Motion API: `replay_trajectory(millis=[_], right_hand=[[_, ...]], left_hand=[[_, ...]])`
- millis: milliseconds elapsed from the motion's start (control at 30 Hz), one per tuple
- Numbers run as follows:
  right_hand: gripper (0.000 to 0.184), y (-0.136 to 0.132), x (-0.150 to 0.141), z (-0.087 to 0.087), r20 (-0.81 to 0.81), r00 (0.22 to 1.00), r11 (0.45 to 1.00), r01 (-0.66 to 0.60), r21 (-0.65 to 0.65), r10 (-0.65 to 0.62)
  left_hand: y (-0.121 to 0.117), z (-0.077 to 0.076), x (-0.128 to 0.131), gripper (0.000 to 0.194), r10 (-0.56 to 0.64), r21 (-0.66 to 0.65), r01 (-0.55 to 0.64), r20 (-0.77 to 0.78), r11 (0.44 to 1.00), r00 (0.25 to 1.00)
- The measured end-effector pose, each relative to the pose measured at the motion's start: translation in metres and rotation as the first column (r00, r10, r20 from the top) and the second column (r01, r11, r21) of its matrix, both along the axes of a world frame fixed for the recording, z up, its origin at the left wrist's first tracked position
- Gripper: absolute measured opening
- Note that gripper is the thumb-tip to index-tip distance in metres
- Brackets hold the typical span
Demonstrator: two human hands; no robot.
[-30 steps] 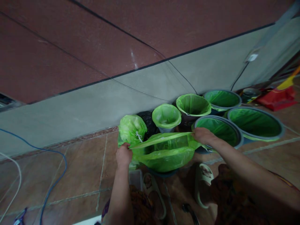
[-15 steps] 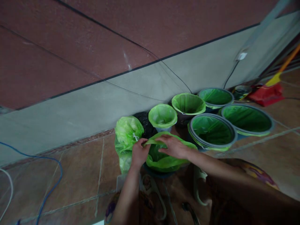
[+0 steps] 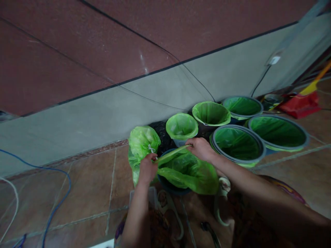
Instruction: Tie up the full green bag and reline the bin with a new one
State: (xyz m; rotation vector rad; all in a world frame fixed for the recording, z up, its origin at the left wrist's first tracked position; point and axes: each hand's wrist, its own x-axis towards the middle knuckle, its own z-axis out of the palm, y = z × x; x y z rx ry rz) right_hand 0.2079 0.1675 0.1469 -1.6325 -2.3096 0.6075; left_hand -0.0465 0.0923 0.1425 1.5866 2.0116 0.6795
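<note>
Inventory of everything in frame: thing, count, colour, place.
held bag: 1, green, over near bin
near bin: 1, blue, below held bag
grey-rimmed bins: 3, green-lined, right
dark bin: 1, green-lined, by wall
small bin: 1, pale, green-lined, beyond right hand
tied bag: 1, green, left of near bin
black bag: 1, black, beside tied bag
apparent dustpan: 1, red, far right
blue cord: 1, blue, left floor
white cord: 1, white, far left
wall box: 1, white, upper right
slippers: 2, pale, bottom centre
left hand: 1, bare, bag edge
right hand: 1, bare, bag edge
Other small items: too dim
</note>
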Motion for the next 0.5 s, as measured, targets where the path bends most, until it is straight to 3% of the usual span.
replay_trajectory(millis=[100, 200, 300, 367, 433, 500], right_hand=[[0.019, 0.003, 0.008, 0.000, 0.052, 0.998, 0.999, 0.020, -0.037, -0.018], [0.020, -0.001, 0.009, -0.003, -0.001, 0.995, 0.985, -0.096, -0.145, 0.097], [0.063, -0.009, 0.004, -0.008, -0.096, 0.981, 0.955, -0.188, -0.230, 0.170], [0.087, -0.013, -0.001, -0.010, -0.130, 0.978, 0.958, -0.189, -0.214, 0.164], [0.091, -0.015, -0.008, -0.012, -0.190, 0.966, 0.962, -0.207, -0.179, 0.173], [0.083, -0.017, -0.015, -0.013, -0.283, 0.936, 0.944, -0.269, -0.193, 0.209]], left_hand=[[0.001, 0.002, -0.007, 0.024, 0.016, -0.029, -0.013, 0.096, 0.999, 0.995], [0.002, 0.001, -0.005, 0.026, -0.060, -0.010, 0.065, 0.263, 0.998, 0.963], [0.003, 0.000, 0.001, 0.024, -0.138, 0.002, 0.149, 0.399, 0.989, 0.906], [0.003, 0.000, 0.006, 0.021, -0.138, -0.004, 0.154, 0.423, 0.988, 0.896], [0.003, 0.003, 0.011, 0.020, -0.133, 0.003, 0.146, 0.439, 0.989, 0.889], [0.003, 0.006, 0.014, 0.021, -0.140, 0.019, 0.150, 0.488, 0.989, 0.861]])
